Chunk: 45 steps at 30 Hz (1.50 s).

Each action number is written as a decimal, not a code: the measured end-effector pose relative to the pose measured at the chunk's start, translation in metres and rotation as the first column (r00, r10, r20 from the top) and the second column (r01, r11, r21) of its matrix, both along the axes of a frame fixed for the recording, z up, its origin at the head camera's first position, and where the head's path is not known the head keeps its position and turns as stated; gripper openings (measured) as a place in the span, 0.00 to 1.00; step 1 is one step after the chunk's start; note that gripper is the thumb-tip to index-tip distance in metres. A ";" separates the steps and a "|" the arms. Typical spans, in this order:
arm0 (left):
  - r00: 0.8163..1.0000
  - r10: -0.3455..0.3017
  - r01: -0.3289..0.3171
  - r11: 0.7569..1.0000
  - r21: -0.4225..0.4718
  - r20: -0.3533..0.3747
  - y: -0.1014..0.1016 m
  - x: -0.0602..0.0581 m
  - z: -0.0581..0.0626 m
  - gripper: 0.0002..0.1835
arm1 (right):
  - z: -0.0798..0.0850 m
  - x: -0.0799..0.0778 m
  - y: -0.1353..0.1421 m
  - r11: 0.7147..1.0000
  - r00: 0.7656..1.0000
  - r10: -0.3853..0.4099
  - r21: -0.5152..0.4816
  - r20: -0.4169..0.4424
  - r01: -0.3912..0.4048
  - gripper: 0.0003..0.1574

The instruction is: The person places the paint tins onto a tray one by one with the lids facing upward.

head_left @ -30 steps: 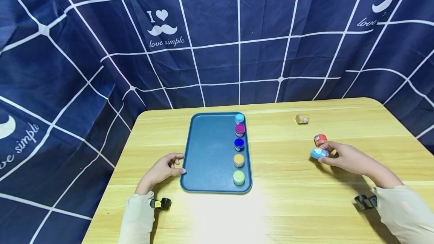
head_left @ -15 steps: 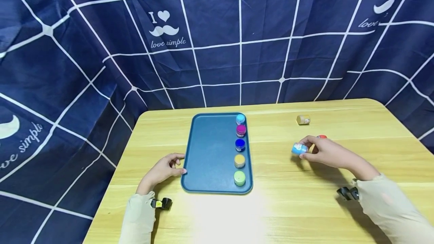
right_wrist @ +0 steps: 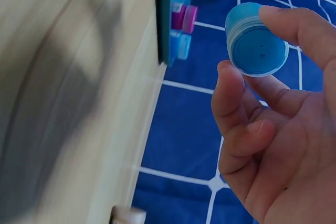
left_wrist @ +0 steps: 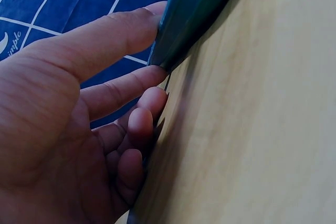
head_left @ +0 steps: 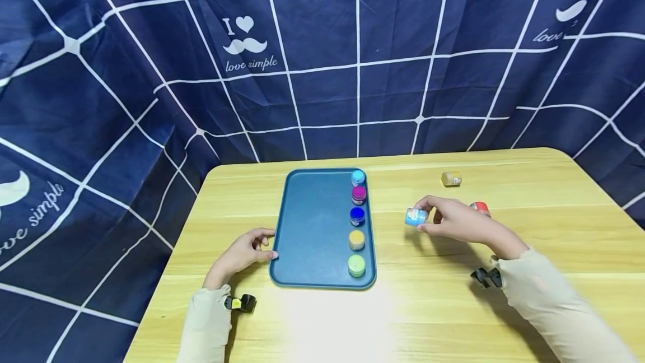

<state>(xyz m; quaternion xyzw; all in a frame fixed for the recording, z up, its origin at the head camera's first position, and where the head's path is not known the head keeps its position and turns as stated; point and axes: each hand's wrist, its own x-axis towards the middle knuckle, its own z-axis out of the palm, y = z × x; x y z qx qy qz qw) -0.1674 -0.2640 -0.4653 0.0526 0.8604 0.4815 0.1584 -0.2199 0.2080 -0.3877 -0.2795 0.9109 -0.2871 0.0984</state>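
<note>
My right hand pinches a small blue paint jar between thumb and fingers, tilted and held above the table to the right of the tray. In the right wrist view, one round end of the blue jar faces the camera. My left hand holds the left rim of the blue-green tray, thumb over the edge and a finger against its outside. In the left wrist view, the tray's corner lies between thumb and finger. Several upright paint jars, among them a dark blue one, line the tray's right side.
A red-lidded jar lies partly behind my right hand. Farther back, a tan jar rests on its side on the wooden table. A dark blue curtain with white lines hangs behind the table.
My right hand has lifted the blue jar from beside the red one and carried it left toward the tray. My left hand has stayed at the tray's rim.
</note>
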 end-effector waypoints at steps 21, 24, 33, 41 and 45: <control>1.000 0.005 -0.005 1.000 0.000 0.001 0.001 0.000 0.001 0.32 | -0.004 -0.003 -0.062 0.983 0.986 0.162 -0.094 0.036 -0.158 0.20; 1.000 0.005 -0.005 1.000 0.001 0.000 0.001 0.000 0.001 0.32 | -0.005 -0.001 -0.072 0.981 0.982 0.180 -0.089 0.055 -0.174 0.22; 1.000 -0.002 0.001 1.000 -0.007 -0.004 0.001 0.001 0.001 0.32 | -0.008 0.006 -0.103 0.973 0.970 0.226 -0.055 0.091 -0.222 0.22; 1.000 -0.007 0.007 1.000 0.003 -0.008 0.000 0.000 0.001 0.32 | -0.008 0.009 -0.124 0.969 0.967 0.245 0.017 0.067 -0.246 0.21; 1.000 -0.003 0.003 1.000 0.002 -0.007 0.001 0.000 0.000 0.32 | -0.009 0.011 -0.130 0.965 0.963 0.261 0.010 0.073 -0.262 0.21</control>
